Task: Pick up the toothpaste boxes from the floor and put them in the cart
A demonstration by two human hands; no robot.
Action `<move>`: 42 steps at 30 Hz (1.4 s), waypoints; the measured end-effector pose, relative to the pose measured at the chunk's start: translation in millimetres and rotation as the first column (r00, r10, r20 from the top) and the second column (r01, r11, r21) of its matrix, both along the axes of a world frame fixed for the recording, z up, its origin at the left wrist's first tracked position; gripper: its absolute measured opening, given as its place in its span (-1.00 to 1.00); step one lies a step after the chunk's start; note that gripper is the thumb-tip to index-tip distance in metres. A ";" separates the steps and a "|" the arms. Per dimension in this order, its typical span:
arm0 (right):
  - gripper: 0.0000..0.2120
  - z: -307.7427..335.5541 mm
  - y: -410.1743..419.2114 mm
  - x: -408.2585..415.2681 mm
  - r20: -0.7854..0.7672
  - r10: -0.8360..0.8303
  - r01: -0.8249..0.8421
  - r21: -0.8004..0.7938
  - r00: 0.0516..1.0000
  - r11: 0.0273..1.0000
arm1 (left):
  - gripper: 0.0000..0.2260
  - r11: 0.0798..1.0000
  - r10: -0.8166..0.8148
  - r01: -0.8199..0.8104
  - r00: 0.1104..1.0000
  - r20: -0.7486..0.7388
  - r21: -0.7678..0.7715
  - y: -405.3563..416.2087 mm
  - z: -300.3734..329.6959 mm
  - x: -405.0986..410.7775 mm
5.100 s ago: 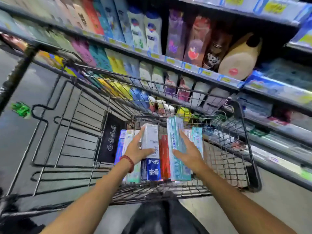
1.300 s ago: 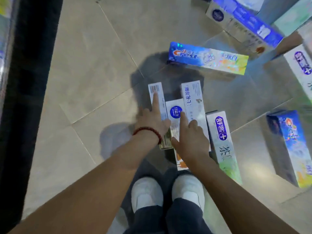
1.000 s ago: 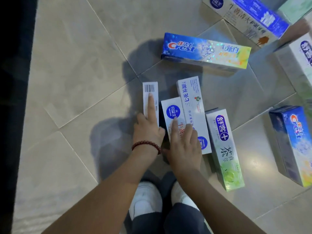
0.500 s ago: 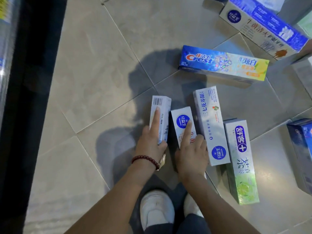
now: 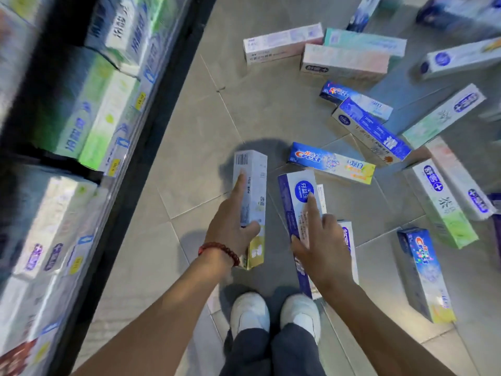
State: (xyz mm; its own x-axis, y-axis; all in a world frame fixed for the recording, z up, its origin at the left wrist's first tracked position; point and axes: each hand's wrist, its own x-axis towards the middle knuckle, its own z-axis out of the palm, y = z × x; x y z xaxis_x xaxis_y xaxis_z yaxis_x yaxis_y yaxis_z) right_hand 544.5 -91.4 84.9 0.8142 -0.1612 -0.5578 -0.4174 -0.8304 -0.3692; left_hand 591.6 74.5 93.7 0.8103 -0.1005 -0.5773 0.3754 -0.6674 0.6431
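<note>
My left hand (image 5: 230, 226) grips a white toothpaste box (image 5: 250, 191) with a barcode end, thumb across its lower part, lifted off the floor. My right hand (image 5: 322, 242) holds a white-and-purple box (image 5: 294, 202) with a blue round logo, with further boxes (image 5: 348, 234) stacked under it. On the tiles lie several more boxes: a blue Crest box (image 5: 330, 161), a green-ended box (image 5: 439, 202), another Crest box (image 5: 425, 272). The cart is out of view.
A store shelf (image 5: 81, 131) full of boxed goods runs along the left, its dark base edge close to my left arm. My white shoes (image 5: 273, 313) stand below the hands. More boxes (image 5: 344, 58) are scattered over the far and right floor.
Both hands have lifted their boxes off the floor. The view has swung up and right, so the shelf on the left and more scattered boxes now show.
</note>
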 end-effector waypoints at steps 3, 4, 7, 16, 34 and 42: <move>-0.25 69.4 -13.5 29.0 0.046 0.022 -0.023 0.028 0.999 0.999 | -0.16 0.996 0.068 -0.064 0.996 0.063 -0.062 -5.0 68.2 13.5; -0.25 94.0 -17.4 39.6 0.064 0.017 -0.020 0.049 0.998 0.999 | -0.16 0.993 0.089 -0.081 0.992 0.087 -0.082 -5.5 92.3 19.4; -0.24 169.7 -26.2 69.1 0.173 -0.007 -0.010 0.100 0.985 0.995 | -0.14 0.975 0.183 -0.159 0.971 0.155 -0.155 -0.5 166.6 42.7; -0.26 439.4 -31.5 127.6 0.523 0.028 -0.164 0.217 0.852 0.962 | -0.08 0.860 0.331 -0.112 0.865 0.377 -0.498 21.2 428.8 100.7; -0.35 889.1 -25.9 98.2 0.883 -0.141 -0.358 0.321 0.447 0.877 | -0.23 0.669 0.466 0.203 0.636 0.616 -0.715 56.8 871.9 60.8; -0.41 976.2 -26.6 66.6 0.857 -0.266 -0.520 0.486 0.442 0.702 | -0.26 0.625 0.508 0.296 0.549 0.664 -0.722 60.6 955.4 14.6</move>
State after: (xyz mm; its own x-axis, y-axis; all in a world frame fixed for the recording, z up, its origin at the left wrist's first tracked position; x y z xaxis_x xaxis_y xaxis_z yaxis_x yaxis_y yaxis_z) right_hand 611.1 -118.0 1061.1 0.8516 0.0391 0.5228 0.5170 -0.2281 -0.8251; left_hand 606.2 135.1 1049.1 0.8662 0.0063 0.4996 -0.4945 0.1547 0.8553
